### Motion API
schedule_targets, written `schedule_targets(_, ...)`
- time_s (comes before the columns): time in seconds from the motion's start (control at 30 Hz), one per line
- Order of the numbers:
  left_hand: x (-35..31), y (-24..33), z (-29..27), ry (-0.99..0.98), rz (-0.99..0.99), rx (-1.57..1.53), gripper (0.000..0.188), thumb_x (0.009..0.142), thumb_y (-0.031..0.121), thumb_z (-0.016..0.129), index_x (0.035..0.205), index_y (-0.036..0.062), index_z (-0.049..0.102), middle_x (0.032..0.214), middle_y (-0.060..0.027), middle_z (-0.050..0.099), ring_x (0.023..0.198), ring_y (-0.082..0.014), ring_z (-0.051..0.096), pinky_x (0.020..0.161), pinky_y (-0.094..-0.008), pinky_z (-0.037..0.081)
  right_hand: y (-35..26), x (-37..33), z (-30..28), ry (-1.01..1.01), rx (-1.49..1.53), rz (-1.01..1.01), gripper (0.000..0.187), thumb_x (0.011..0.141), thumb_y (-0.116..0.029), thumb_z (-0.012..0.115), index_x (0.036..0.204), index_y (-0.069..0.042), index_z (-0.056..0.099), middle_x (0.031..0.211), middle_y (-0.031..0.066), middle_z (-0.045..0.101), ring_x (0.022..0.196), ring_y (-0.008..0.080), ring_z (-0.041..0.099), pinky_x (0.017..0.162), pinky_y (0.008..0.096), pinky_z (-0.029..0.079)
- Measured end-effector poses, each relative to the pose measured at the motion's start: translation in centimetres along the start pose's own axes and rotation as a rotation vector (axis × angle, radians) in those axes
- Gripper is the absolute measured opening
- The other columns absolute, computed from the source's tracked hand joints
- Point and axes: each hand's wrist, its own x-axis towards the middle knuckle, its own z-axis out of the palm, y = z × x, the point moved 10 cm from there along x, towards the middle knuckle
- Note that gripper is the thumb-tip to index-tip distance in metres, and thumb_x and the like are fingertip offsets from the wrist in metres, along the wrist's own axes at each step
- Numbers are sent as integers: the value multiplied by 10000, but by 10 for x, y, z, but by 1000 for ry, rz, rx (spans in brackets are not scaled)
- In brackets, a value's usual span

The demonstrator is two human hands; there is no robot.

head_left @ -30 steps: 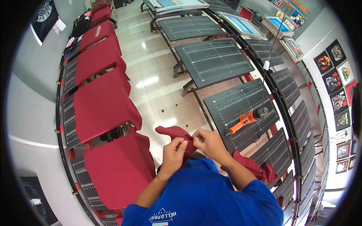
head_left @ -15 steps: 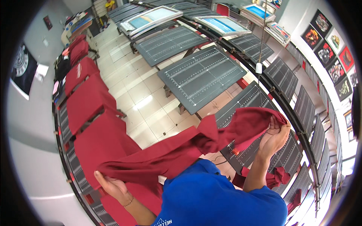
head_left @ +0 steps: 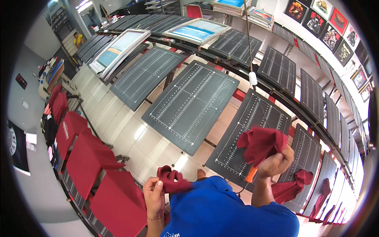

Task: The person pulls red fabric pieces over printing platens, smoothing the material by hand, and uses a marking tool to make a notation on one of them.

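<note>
The left hand [head_left: 154, 197] pinches a bunch of maroon cloth [head_left: 173, 182] between thumb and fingers, beside the wearer's blue shirt [head_left: 237, 211]; the right hand [head_left: 277, 162] grips a second maroon bunch [head_left: 261, 143] over a dark ruled board [head_left: 252, 116], near an orange tool [head_left: 251, 174]. Whether the bunches join cannot be told.

Bright light all round, glare streaking the floor [head_left: 139, 132], and the lower right burns to white! Cloth [head_left: 173, 182] blurs at the left hand [head_left: 154, 194]; the rail [head_left: 293, 106] bows, black rounding the corners.
</note>
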Motion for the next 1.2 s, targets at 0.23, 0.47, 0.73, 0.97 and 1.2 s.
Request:
schedule_targets(0.23,68,-38,35,-271,-295,299,144,963,80,633,1029,-40,677,877,-56,688,776,-104,651,690,-248,541,-38,-107,139,-997,111,632,249,814,-105,747,1027,-44,631,942,133,642,821,248,659,739,365,527)
schedule_targets(0.47,153,25,70,-526,120,774,136,945,61,625,981,-50,695,743,-91,703,653,-106,652,600,-256,520,-63,-144,241,-1072,-82,540,170,809,-164,745,839,-34,640,670,109,655,586,250,674,554,368,529)
schedule_targets(0.73,284,94,-94,51,86,-75,59,1011,133,561,978,92,587,872,8,586,823,-56,586,700,-220,518,68,-145,212,-308,153,1239,117,928,-141,553,906,-38,603,735,45,623,517,139,595,457,250,483)
schedule_targets(0.97,416,257,-208,318,566,-50,295,1007,236,585,1198,14,549,1115,-46,571,1052,-124,543,926,-290,421,51,-56,197,245,470,850,113,1021,-161,522,1018,-71,590,983,63,672,858,189,685,789,345,588)
schedule_targets(1.2,500,186,-3,-190,522,550,355,1038,255,533,1275,-9,549,1229,-104,595,1140,-178,541,1012,-320,399,7,-104,316,-773,-28,887,259,974,-145,596,1199,-16,596,1062,97,682,975,165,668,861,315,526)
